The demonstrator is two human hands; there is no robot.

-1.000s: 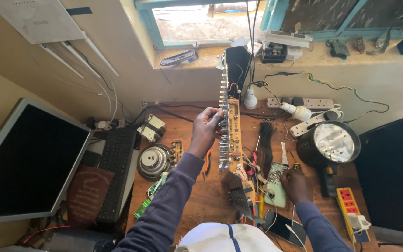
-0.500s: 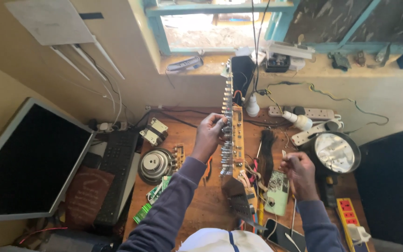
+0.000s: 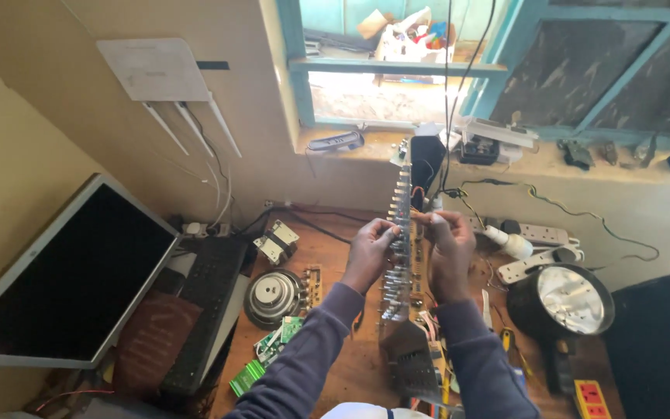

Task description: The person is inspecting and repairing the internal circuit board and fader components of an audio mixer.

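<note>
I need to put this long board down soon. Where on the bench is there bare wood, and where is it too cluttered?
Bare wood shows between the transformer and the left hand, and a smaller patch between the round speaker and the left sleeve. It is crowded right of the board, around the power strips and lamp, and by the green boards.

strip (image 3: 398,233): bright metal, shiny tabs | board (image 3: 420,268): tan, matt | bench (image 3: 350,365): brown wood, worn and dull | monitor (image 3: 63,271): glossy dark screen, pale plastic frame | speaker (image 3: 273,297): grey metal, sheen | lamp (image 3: 571,301): mirror-bright reflector, black plastic rim | sleeves (image 3: 304,365): soft matt cloth
</note>
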